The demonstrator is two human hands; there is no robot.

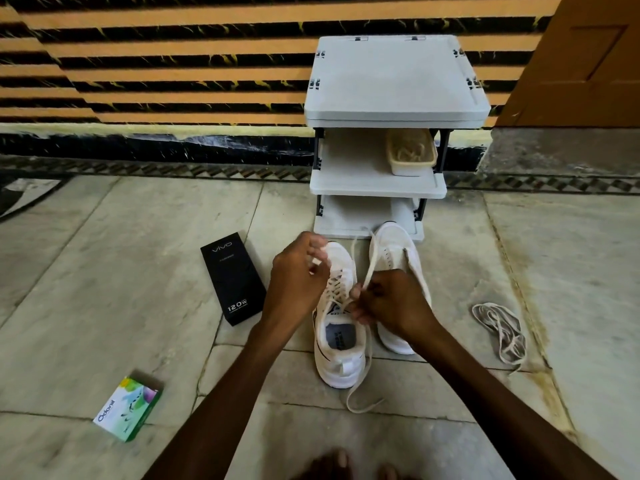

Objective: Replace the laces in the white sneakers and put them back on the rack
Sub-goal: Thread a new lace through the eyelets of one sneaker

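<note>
Fingers of the left hand [298, 277] curl round what looks like one end of the flat off-white fabric lace [366, 270]; the right hand [393, 303] pinches the other strand just above the eyelets of the near white mesh sneaker [337, 363], which stands on the stone floor beside its partly hidden mate [398, 251], in front of the pale grey three-shelf plastic rack [394, 81]. Lace judged limp, light and prone to twist, so it is best taken at the stiff tip and kept taut. Sneaker likely light with a soft upper; take it by the heel collar.
</note>
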